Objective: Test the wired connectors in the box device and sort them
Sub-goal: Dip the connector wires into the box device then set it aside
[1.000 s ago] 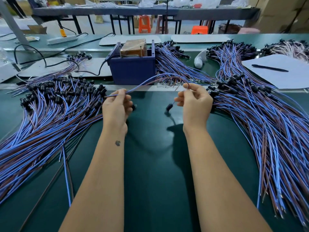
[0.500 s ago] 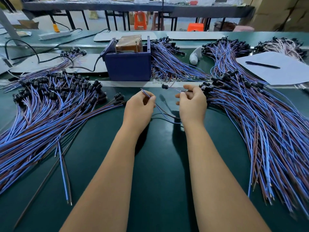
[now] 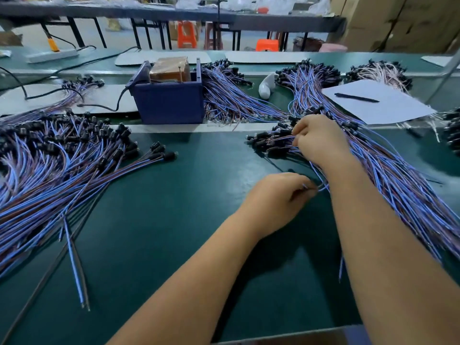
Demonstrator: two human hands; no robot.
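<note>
Head view: both hands work at the right-hand heap of wired connectors (image 3: 388, 170), the pile that fans from black plug ends near the middle of the counter (image 3: 174, 220) out toward the near right edge. The right hand (image 3: 321, 143) lies on the plug end of that heap, fingers curled down among the black plugs — it seems to be picking one out, though whether it has a firm pinch on a single plug I cannot tell. The left hand (image 3: 281, 197) has crossed over to the right, fingertips pinched on thin blue wire just beside the right forearm.

The blue box device (image 3: 169, 103) stands up and to the left of both hands, well apart, at the far edge of the counter, its open top facing upward. The left-hand heap (image 3: 54, 175) lies farther left again. The wires' long axis runs from plug ends toward the near right corner — so a picked lead would likely travel plug-first, leftward and away, with the right hand holding the plug end.
</note>
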